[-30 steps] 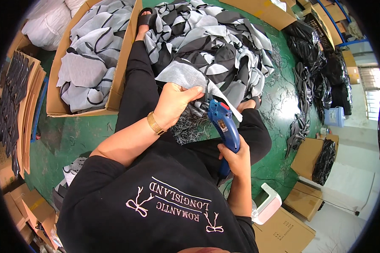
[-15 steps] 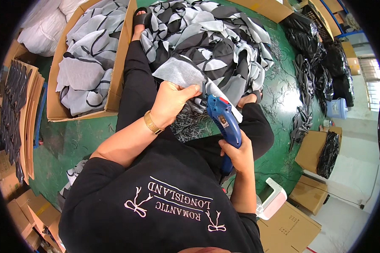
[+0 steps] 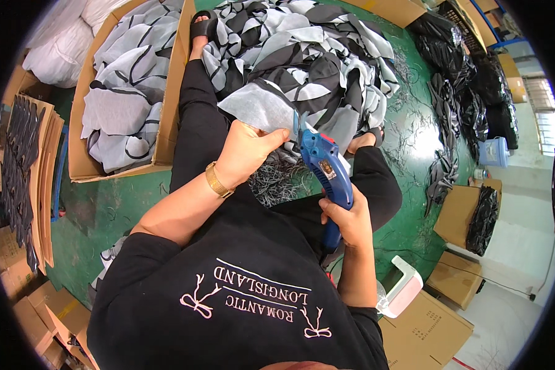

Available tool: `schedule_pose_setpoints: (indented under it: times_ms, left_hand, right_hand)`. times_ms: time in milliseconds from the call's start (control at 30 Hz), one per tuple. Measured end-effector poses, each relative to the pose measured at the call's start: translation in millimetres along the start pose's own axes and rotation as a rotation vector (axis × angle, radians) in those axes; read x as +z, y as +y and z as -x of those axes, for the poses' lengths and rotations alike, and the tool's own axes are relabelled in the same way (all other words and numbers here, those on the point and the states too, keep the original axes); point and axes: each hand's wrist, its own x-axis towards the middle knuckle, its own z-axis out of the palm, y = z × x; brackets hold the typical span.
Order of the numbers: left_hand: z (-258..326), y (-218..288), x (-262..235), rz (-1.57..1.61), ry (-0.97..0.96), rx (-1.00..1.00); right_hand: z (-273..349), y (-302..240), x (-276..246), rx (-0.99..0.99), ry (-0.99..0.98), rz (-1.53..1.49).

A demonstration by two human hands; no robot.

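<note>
My left hand pinches the lower edge of a pale grey fabric piece between thumb and fingers. The fabric spreads up and to the left, over a heap of cut pieces. My right hand is wrapped round the handle of blue electric scissors with a red button on top. Its blades point away from me, at the right edge of the fabric and close to my left fingertips. A bit of white shows behind the tool's right side, partly hidden.
A big heap of grey and black fabric pieces lies between my feet. At left stands an open carton full of similar pieces. Thin dark trimmings litter the green floor. Black plastic bags, a blue bucket and cartons line the right.
The blades now show beside the fabric's edge, where cloth covered them before. The scissors have shifted slightly left, and the fabric no longer stretches across to their right. Both hands keep their grips.
</note>
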Motion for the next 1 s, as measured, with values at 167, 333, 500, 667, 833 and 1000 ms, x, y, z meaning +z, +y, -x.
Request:
schedule_pose_setpoints:
  times_ms: [167,333,500,667,833,1000]
  left_hand:
    - [6.5,1.0,6.1,0.008,-0.056,0.005]
    - [9.9,0.8,6.5,0.195,-0.101,-0.183]
    - [17.0,0.9,12.5,0.266,-0.167,-0.254]
    - [12.1,-2.9,12.9,0.300,-0.028,-0.221]
    - [7.1,-3.6,9.0,0.288,0.019,-0.263]
    - [-1.3,0.5,2.7,0.253,0.073,-0.217]
  right_hand:
    - [-10.1,-19.5,-0.9,-0.061,0.061,-0.107]
    - [-33.7,-29.1,-1.1,-0.213,0.174,0.086]
    - [-53.3,-11.9,13.4,-0.324,0.175,0.317]
    - [-47.4,-16.1,21.8,-0.302,0.169,0.408]
    - [-42.1,-4.5,8.9,-0.167,0.057,0.131]
    - [-16.8,2.2,-12.5,-0.094,0.043,-0.050]
